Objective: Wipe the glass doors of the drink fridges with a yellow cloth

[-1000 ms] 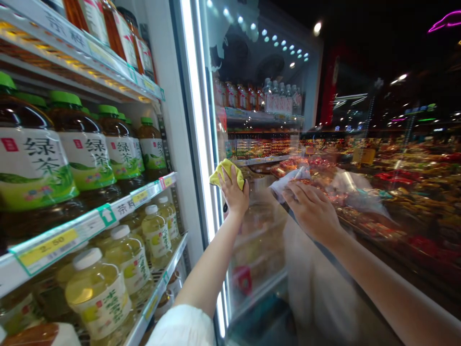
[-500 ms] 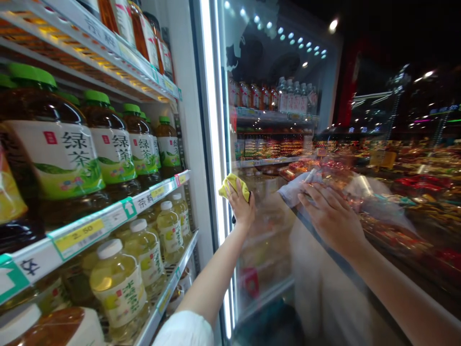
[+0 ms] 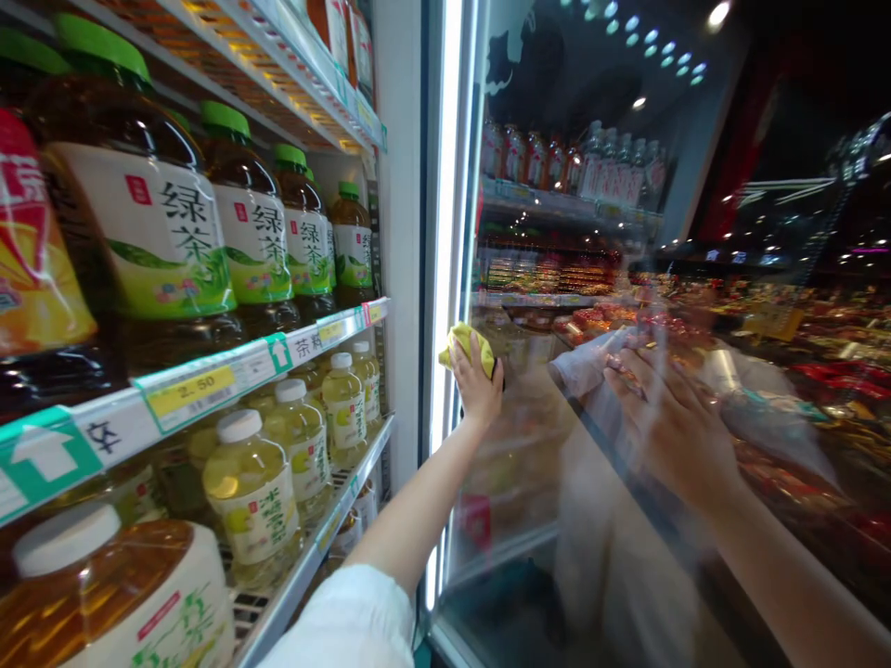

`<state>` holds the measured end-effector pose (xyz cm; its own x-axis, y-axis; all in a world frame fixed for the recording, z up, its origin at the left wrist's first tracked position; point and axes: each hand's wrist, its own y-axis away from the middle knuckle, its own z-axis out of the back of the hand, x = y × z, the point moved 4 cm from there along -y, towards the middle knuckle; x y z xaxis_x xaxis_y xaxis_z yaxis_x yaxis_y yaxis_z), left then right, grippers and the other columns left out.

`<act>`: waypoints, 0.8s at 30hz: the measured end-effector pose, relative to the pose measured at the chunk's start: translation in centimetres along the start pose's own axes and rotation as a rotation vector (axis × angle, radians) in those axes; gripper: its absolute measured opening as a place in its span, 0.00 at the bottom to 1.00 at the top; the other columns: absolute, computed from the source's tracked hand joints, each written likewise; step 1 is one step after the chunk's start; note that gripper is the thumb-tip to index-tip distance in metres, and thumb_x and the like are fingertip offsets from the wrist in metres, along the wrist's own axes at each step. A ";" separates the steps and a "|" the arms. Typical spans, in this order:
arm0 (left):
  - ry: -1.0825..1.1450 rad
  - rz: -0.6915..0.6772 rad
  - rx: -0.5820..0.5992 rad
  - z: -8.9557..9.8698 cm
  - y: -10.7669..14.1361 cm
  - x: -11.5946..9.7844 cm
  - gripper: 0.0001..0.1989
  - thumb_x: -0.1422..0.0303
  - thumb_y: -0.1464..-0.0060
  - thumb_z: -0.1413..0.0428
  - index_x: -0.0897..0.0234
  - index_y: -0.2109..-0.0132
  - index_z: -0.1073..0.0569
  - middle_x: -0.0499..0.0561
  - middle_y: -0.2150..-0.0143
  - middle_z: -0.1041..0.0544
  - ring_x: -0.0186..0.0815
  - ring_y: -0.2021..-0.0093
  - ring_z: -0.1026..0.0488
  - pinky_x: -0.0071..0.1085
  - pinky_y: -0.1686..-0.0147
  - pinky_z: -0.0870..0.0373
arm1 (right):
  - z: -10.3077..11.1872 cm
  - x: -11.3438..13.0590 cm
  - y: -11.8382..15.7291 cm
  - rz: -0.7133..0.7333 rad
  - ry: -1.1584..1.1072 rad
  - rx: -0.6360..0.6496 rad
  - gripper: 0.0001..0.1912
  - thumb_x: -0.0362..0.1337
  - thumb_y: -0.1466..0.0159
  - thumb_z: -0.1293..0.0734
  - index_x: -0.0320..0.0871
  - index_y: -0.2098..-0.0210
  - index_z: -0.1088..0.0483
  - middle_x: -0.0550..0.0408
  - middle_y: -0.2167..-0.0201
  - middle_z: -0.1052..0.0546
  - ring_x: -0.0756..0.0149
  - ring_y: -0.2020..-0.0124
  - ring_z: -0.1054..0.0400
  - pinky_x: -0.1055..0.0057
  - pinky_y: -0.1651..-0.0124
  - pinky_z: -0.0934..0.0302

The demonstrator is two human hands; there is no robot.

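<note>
A yellow cloth (image 3: 460,347) is under the fingers of my left hand (image 3: 479,382), pressed to the glass door beside the bright light strip (image 3: 445,232). My right hand (image 3: 678,431) reaches in from the lower right on the far side of the glass door (image 3: 529,436). Reflections blur its fingers, and whether it holds anything is hard to make out. The door's glass mirrors bottles and a pale sleeve.
Shelves on the left hold green-capped tea bottles (image 3: 171,218) and, lower down, white-capped pale yellow bottles (image 3: 254,492). A price rail (image 3: 223,385) edges the middle shelf. Red and gold goods (image 3: 828,362) show at the right.
The view has shifted, so the shelves and door sit further right. My left hand with the cloth stays by the light strip, slightly lower along it. My right hand remains at the glass.
</note>
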<state>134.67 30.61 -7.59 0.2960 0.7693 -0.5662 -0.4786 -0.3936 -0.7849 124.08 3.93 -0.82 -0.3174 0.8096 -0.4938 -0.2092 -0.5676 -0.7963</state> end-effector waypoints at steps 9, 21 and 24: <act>0.070 -0.216 0.068 -0.1 -2.9 -1.1 0.33 0.65 0.36 0.42 0.52 0.27 0.39 0.53 0.20 0.53 0.51 0.20 0.63 0.55 0.25 0.53 | -0.2 0.2 0.0 -0.009 -0.038 0.014 0.21 0.30 0.31 0.35 0.36 0.40 0.27 0.38 0.33 0.29 0.45 0.32 0.36 0.49 0.29 0.42; 0.089 0.090 -0.122 -1.7 1.5 -1.7 0.33 0.62 0.31 0.50 0.59 0.24 0.49 0.62 0.19 0.58 0.55 0.20 0.64 0.66 0.28 0.54 | -0.8 0.0 0.3 -0.014 -0.056 0.008 0.26 0.27 0.32 0.35 0.39 0.34 0.33 0.39 0.33 0.30 0.45 0.30 0.38 0.47 0.28 0.43; 0.048 -0.117 -0.062 -2.3 0.3 -6.5 0.37 0.59 0.34 0.46 0.57 0.23 0.48 0.57 0.19 0.59 0.52 0.20 0.66 0.57 0.25 0.55 | -0.9 0.0 0.3 -0.027 -0.076 0.010 0.28 0.28 0.31 0.35 0.40 0.32 0.34 0.40 0.32 0.31 0.45 0.29 0.40 0.46 0.28 0.43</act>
<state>134.45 24.32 -4.69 0.3864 0.7873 -0.4805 -0.3868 -0.3346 -0.8593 124.86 3.85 -1.39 -0.3804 0.8113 -0.4439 -0.2274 -0.5474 -0.8054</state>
